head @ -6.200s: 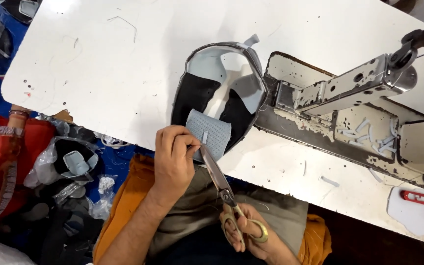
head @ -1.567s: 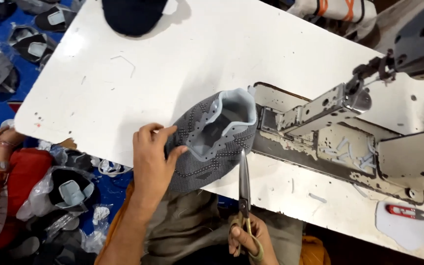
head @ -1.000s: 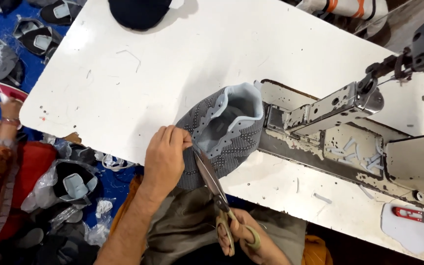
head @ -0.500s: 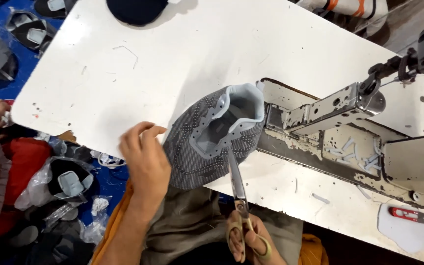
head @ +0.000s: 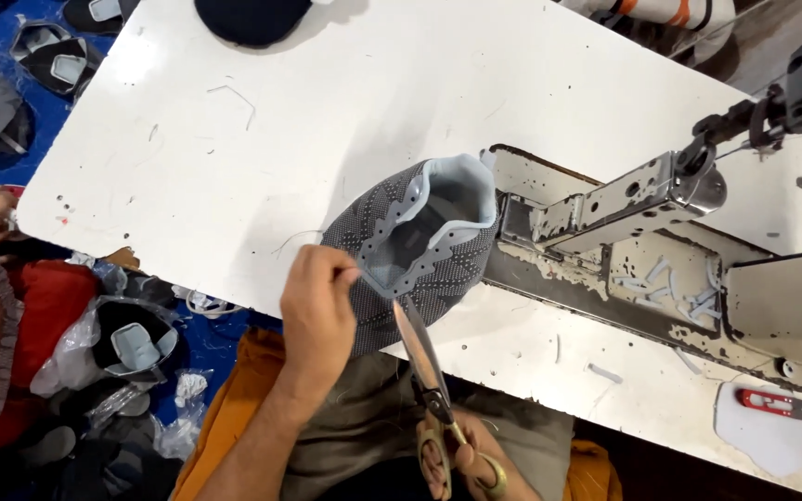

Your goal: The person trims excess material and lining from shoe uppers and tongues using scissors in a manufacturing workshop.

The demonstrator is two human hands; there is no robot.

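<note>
Head cam: grey knit shoe upper (head: 420, 246) lies at white table's (head: 234, 158) near edge, just left of sewing machine (head: 661, 241); left hand (head: 317, 311) pinches its near edge taut so scissors (head: 424, 362), gripped in right hand (head: 461, 459), reach the eyelet edge.

The left hand (head: 316, 306) covers the near edge of the grey shoe upper (head: 415, 246), and its fingers (head: 341, 274) hide whatever they pinch. The right hand (head: 461, 459) and the scissors (head: 424, 371) handles run off the bottom edge. A dark cap (head: 252, 17) is cut by the top edge. The sewing machine (head: 698, 250) head leaves the frame at right.
</note>
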